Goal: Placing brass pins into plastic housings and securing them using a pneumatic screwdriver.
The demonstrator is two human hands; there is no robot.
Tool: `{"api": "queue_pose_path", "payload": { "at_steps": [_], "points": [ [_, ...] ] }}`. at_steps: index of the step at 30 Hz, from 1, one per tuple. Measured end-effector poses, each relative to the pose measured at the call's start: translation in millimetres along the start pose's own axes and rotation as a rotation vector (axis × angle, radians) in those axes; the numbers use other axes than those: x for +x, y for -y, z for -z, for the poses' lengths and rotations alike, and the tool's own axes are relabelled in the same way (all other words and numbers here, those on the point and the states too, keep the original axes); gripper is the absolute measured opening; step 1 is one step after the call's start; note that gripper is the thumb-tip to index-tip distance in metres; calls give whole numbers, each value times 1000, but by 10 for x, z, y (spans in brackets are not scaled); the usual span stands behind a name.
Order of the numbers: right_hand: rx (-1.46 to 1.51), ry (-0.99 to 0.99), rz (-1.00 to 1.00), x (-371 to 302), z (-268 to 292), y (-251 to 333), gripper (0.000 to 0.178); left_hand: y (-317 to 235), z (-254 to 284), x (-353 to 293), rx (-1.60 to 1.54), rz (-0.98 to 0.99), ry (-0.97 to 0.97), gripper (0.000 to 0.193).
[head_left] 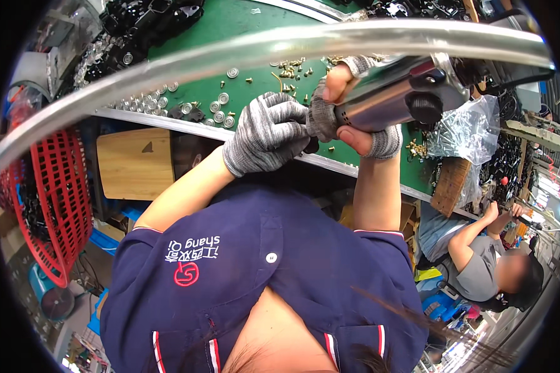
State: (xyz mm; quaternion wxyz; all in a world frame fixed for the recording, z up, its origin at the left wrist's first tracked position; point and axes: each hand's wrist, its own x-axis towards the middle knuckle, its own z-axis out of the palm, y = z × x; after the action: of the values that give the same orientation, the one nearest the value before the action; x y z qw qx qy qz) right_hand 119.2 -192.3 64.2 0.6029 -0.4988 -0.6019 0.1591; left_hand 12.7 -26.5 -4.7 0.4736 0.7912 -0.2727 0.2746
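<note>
My right hand (358, 140), in a grey knit glove with bare fingertips, is wrapped round a shiny metal power screwdriver (379, 96). The tool lies aslant, its nose pointing left. Ribbed grey knit material (320, 115) covers that nose. My left hand (267, 133), gloved in striped grey, is closed against the nose at the bench's near edge. A small black part (312, 147) shows below its fingertips; most of it is hidden by the glove. Metal rollers (219, 116) and brass-coloured screws (292, 67) lie scattered on the green bench top (255, 87) beyond my hands.
A clear hose (280, 42) arches across the view above the bench. Black parts (146, 25) are heaped at the far left. A red basket (62, 199) stands left, near a wooden stool (135, 163). Bagged screws (463, 133) lie right, beyond which another person (479, 264) sits.
</note>
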Motion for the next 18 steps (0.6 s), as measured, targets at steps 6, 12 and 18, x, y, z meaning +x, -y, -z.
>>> {"api": "queue_pose_path", "payload": {
  "at_steps": [6, 12, 18],
  "points": [
    [316, -413, -398, -181, -239, 132, 60, 6, -2, -35, -22, -21, 45, 21],
    [583, -429, -453, 58, -220, 264, 51, 6, 29, -5, 37, -22, 14, 17],
    [-787, -450, -418, 51, -243, 313, 64, -38, 289, -37, -225, 255, -19, 26]
  ]
}}
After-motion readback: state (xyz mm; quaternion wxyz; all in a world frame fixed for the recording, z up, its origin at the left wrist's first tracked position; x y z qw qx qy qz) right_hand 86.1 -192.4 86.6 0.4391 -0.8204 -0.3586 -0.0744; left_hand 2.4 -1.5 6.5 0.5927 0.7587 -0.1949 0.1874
